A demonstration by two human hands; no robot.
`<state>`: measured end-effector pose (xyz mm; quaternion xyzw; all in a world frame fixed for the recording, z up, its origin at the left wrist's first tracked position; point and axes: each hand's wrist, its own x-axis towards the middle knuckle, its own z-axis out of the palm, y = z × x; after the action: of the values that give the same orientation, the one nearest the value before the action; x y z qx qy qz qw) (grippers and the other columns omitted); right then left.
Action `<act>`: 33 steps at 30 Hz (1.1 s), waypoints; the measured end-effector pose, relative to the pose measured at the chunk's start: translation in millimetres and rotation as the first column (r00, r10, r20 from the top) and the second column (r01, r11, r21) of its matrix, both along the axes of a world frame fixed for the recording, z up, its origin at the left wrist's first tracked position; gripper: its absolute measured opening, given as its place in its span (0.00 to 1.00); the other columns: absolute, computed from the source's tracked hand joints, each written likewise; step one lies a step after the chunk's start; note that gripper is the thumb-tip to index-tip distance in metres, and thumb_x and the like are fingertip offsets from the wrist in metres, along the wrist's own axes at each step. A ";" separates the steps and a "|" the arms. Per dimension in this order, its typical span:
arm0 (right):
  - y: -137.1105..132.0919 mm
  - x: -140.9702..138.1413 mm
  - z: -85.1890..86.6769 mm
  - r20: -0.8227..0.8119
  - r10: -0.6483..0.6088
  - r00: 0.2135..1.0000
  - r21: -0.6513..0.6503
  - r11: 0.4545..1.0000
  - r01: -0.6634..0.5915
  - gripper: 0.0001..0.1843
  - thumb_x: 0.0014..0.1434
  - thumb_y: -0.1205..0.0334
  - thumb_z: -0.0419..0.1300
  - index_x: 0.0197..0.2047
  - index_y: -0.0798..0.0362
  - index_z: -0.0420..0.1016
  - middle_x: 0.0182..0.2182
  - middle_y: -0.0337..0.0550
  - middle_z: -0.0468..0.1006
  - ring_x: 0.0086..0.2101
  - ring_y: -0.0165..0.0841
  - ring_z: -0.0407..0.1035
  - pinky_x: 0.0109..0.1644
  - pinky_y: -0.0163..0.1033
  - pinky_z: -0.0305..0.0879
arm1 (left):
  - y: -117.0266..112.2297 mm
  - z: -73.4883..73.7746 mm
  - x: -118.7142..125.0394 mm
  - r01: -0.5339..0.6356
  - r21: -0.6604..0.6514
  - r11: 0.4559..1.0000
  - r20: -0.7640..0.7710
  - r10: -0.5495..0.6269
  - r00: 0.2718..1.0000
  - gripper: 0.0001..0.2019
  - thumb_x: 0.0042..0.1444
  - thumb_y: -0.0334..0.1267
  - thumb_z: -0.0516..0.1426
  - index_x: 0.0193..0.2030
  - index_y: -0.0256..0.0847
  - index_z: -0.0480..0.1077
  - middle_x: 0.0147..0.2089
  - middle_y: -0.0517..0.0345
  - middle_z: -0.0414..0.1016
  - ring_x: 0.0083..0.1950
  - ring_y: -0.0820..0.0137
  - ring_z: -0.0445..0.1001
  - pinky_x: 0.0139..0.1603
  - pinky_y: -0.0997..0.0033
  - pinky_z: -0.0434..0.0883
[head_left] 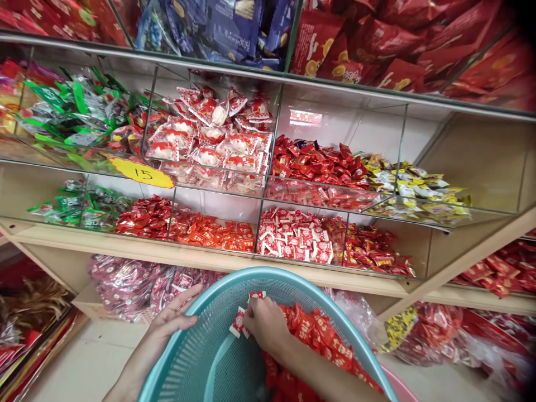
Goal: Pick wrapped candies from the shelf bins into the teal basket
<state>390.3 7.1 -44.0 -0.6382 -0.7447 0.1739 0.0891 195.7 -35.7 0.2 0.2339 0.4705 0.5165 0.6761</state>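
Observation:
A teal plastic basket (209,335) sits low in front of me, part filled with small red wrapped candies (326,340). My left hand (173,318) grips the basket's left rim, fingers curled over the edge. My right hand (263,326) reaches inside the basket and is closed on a few red-and-white wrapped candies (239,322) that stick out between its fingers. Straight ahead, a clear-fronted bin holds similar red-and-white candies (293,237).
A wooden shelf (209,257) carries two rows of clear bins with green, red, white and yellow sweets; a yellow tag (140,172) reads 15. Red and blue snack bags fill the top. Bagged candy lies under the shelf and at the right.

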 end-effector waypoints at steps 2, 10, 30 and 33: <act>-0.4 0.6 1.0 0.004 0.023 1.000 -0.022 0.999 -0.023 0.08 0.48 0.69 0.54 0.28 0.53 0.74 0.29 0.44 0.75 0.32 0.34 0.68 0.30 0.33 0.53 | 0.3 -0.3 -0.5 0.015 0.007 1.000 0.002 -0.015 1.000 0.39 0.38 0.33 0.64 0.60 0.49 0.59 0.49 0.55 0.75 0.45 0.58 0.76 0.44 0.65 0.71; 6.4 32.1 9.3 -0.306 0.410 0.859 -0.106 0.882 -0.459 0.07 0.50 0.69 0.54 0.23 0.55 0.71 0.18 0.32 0.66 0.21 0.23 0.57 0.24 0.28 0.48 | 0.7 2.5 0.9 -0.008 0.021 1.000 -0.053 0.009 0.999 0.36 0.35 0.33 0.65 0.57 0.46 0.64 0.50 0.53 0.74 0.46 0.56 0.75 0.48 0.62 0.70; 8.3 54.3 75.4 0.080 0.459 0.885 0.168 0.869 -0.466 0.11 0.59 0.58 0.52 0.30 0.52 0.71 0.31 0.41 0.75 0.30 0.29 0.68 0.32 0.31 0.55 | 6.6 -2.4 -0.4 -0.003 0.006 1.000 -0.013 0.003 1.000 0.40 0.34 0.34 0.65 0.58 0.48 0.62 0.49 0.54 0.75 0.47 0.55 0.74 0.47 0.63 0.71; 33.2 71.8 103.9 -0.022 0.359 0.933 0.311 0.890 -0.335 0.10 0.59 0.61 0.52 0.30 0.52 0.72 0.29 0.40 0.75 0.30 0.28 0.67 0.34 0.31 0.56 | 8.2 -4.3 -1.4 0.012 0.012 1.000 0.009 -0.012 1.000 0.37 0.34 0.33 0.65 0.56 0.47 0.64 0.49 0.54 0.75 0.47 0.56 0.74 0.46 0.64 0.71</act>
<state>462.1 40.3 60.0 -0.4663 -0.8603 0.0963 0.1823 194.2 -27.5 -4.1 0.2384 0.4632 0.5163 0.6798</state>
